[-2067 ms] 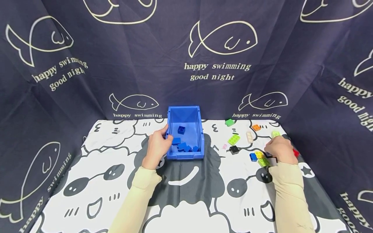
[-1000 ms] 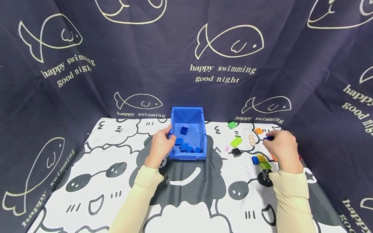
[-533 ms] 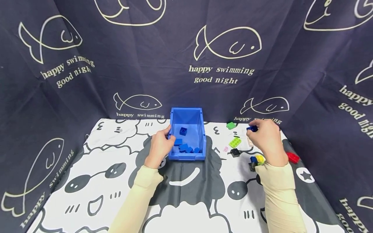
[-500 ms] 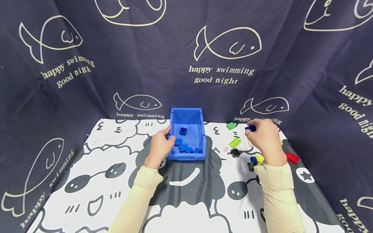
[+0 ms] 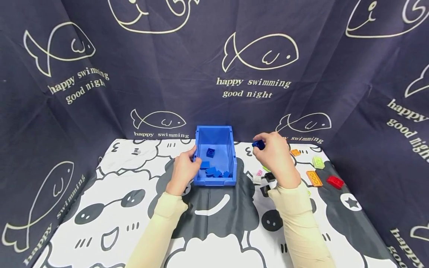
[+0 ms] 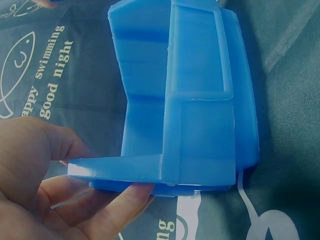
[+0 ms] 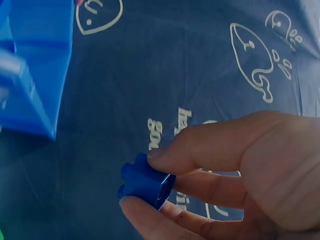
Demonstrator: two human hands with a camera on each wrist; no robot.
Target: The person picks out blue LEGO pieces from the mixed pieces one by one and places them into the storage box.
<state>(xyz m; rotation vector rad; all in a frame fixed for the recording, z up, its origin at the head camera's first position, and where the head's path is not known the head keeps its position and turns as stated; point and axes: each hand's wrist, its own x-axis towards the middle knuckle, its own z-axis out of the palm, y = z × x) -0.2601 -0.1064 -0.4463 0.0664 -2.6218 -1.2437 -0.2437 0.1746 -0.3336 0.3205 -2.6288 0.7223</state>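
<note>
My left hand [image 5: 183,170] grips the left wall of a blue plastic bin [image 5: 214,182]; in the left wrist view the thumb and fingers [image 6: 117,212] lie on opposite sides of that wall. Inside the bin are a dark blue building brick [image 5: 210,152] near the middle and several brighter blue bricks [image 5: 210,171] toward the front. To the right of the bin, my right hand [image 5: 277,160] pinches another dark blue building brick [image 5: 259,144] between thumb and fingertips. The right wrist view shows this brick [image 7: 145,183] with its studs facing left, away from the palm.
Right of the bin lie loose bricks: white [image 5: 257,179], pink [image 5: 259,172], black [image 5: 269,176], orange [image 5: 314,178], light green [image 5: 318,162] and red [image 5: 335,182]. My right hand and forearm hide others. A dark printed curtain [image 5: 254,111] stands behind the cloth-covered table.
From among the bricks at the far right, my right hand has come up with the dark blue brick and travelled left toward the bin. The left hand has kept its grip on the bin.
</note>
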